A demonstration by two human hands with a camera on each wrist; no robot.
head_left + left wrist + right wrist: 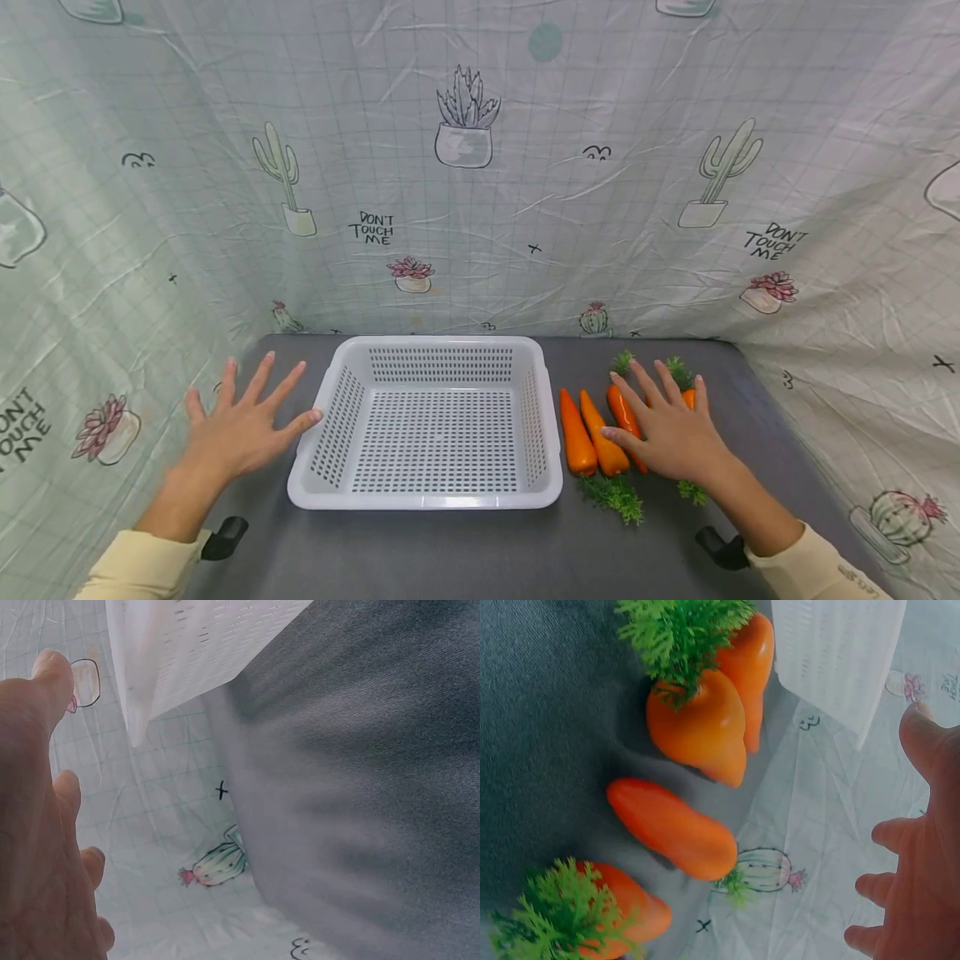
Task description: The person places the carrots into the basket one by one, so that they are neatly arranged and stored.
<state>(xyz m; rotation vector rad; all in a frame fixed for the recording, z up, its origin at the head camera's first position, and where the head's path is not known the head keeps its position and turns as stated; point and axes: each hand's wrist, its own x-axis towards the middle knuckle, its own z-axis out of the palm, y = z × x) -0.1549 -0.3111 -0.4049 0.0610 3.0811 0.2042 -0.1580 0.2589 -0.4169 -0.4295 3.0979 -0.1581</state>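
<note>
A white perforated plastic basket (pixel 423 502) sits upright on the grey table, with nothing in it. Beside its left wall my left hand (pixel 238 429) is spread, fingers straight, its thumb tip overlapping the basket's rim in the head view. My right hand (pixel 671 429) is spread above several orange carrots with green leafy tops, partly hiding them. Two carrots, one (pixel 576 437) next to the basket and another (pixel 604 433) beside it, have tops toward me. In the right wrist view a redder carrot (pixel 671 829) lies apart below the hand. Neither hand holds anything.
The grey table (pixel 450 554) is enclosed at the back and both sides by a pale cloth (pixel 480 208) printed with cacti and lettering. A dark strap mount (pixel 225 538) shows at the left wrist, and another mount (pixel 722 548) at the right.
</note>
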